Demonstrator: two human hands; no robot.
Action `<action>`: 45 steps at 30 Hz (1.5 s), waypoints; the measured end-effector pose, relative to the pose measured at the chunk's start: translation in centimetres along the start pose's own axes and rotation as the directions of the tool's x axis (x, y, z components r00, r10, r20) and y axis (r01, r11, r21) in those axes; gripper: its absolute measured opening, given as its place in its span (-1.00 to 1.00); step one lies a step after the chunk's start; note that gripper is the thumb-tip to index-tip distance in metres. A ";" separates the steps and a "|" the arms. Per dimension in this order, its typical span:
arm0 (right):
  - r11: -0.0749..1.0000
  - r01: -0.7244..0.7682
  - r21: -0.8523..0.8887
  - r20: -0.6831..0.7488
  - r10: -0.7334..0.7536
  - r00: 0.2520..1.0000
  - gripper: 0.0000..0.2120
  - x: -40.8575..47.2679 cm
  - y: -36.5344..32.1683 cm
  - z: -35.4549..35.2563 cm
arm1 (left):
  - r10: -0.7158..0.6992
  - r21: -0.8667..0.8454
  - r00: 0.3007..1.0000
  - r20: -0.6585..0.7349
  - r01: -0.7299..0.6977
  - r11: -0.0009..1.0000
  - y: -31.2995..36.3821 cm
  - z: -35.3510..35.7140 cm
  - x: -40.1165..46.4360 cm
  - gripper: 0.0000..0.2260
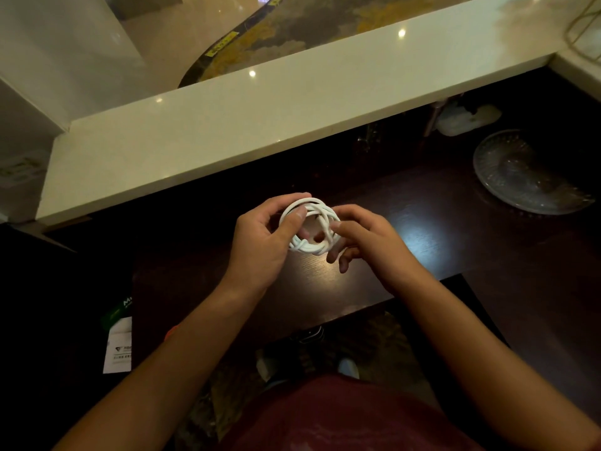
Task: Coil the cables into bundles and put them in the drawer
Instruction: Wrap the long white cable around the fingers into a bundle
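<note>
Both forearms are bare from the elbows down, with no sleeves, watch, bracelet or ring showing on the left hand (260, 242) or the right hand (370, 242). The fingers (294, 219) have short, plain nails. Lower down, the person wears a dark red garment (341, 418), soft and unpatterned in the dim light.

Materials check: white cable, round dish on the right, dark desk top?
White cable: likely smooth rubbery plastic jacket; holds tight loops in both hands. Round dish: clear patterned glass, possibly plastic; the dark top shows through. Desk top: dark glossy wood or veneer; faint grain, mirrored light.
</note>
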State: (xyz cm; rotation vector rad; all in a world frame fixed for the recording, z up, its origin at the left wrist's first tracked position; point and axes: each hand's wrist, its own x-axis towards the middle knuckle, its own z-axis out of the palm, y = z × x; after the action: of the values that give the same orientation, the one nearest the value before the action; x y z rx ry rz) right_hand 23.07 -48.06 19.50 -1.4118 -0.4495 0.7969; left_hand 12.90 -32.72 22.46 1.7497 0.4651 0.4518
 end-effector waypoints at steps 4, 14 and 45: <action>1.000 0.002 0.029 0.003 -0.002 1.000 -0.88 0.0 0.2 -0.4 | -0.066 -0.032 0.998 0.019 0.066 0.997 -0.2 -0.4 0.3 -0.81; 0.991 0.002 0.134 -0.003 -0.001 1.000 -0.85 0.4 0.3 -0.5 | -0.165 -0.186 0.982 0.091 0.179 0.966 0.0 -1.5 0.3 -0.83; 0.733 0.291 -0.615 -0.087 -0.430 0.899 -0.85 -0.5 -2.1 -0.2 | -0.216 -0.104 0.963 0.163 0.235 0.967 -0.4 -1.0 -0.7 -0.83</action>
State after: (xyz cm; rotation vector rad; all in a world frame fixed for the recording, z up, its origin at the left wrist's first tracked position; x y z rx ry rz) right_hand 23.30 -48.48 21.64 -1.8872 -0.8184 0.1551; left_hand 11.71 -32.20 22.22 1.5767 0.5117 0.1805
